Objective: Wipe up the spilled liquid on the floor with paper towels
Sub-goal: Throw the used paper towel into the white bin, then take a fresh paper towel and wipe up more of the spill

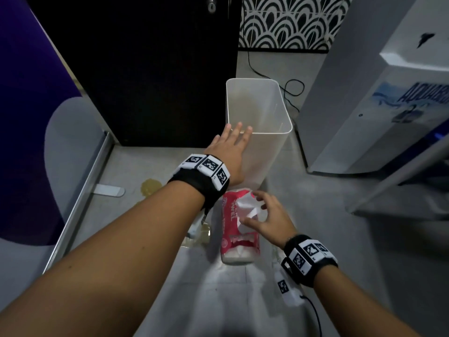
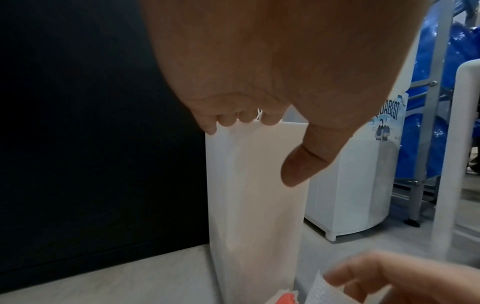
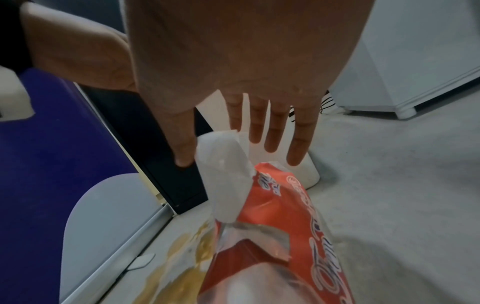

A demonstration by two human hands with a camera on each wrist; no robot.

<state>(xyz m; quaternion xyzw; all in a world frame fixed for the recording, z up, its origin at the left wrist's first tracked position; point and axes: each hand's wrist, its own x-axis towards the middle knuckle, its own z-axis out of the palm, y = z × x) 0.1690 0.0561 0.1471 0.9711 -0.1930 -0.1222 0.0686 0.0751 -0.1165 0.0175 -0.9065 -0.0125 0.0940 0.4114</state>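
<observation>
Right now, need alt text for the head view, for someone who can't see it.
The right hand reaches with spread fingers over a white paper towel sticking out of a red towel pack lying on the grey floor. The left hand stretches open toward a white bin. Yellowish spilled liquid sits to the left.

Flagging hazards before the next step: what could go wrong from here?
1. The yellowish spill lies right beside the towel pack; the pack may soak through.
2. The left hand reaches at the bin rim, fingers straight; a push could tip the tall, narrow bin.
3. The right hand hovers over the loose sheet; a one-handed pull may drag the pack or tear the sheet.
</observation>
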